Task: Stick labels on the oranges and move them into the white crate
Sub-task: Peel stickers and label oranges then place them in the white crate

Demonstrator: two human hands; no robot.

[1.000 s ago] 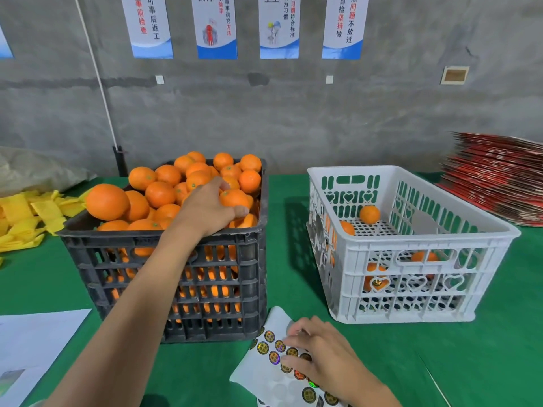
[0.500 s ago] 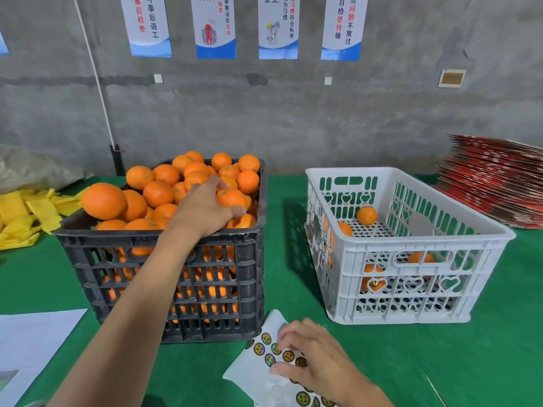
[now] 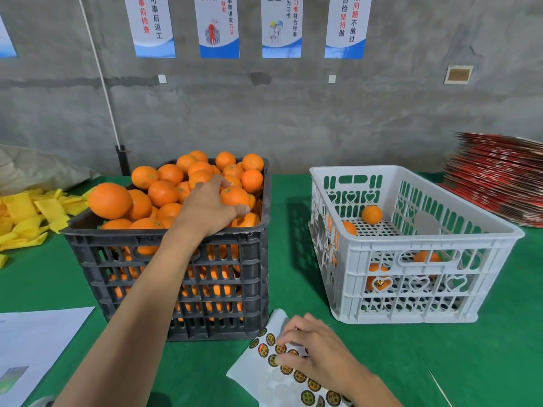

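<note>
A left hand is gripping an orange atop the heaped black crate; the right hand is pinching at the label sheet. The white crate is holding only a few.

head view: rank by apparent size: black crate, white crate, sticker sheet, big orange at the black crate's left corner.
1-2. Black crate and white crate: look alike, not ranked.
3. Sticker sheet, partly under the right hand and cut off by the frame.
4. Big orange.
</note>
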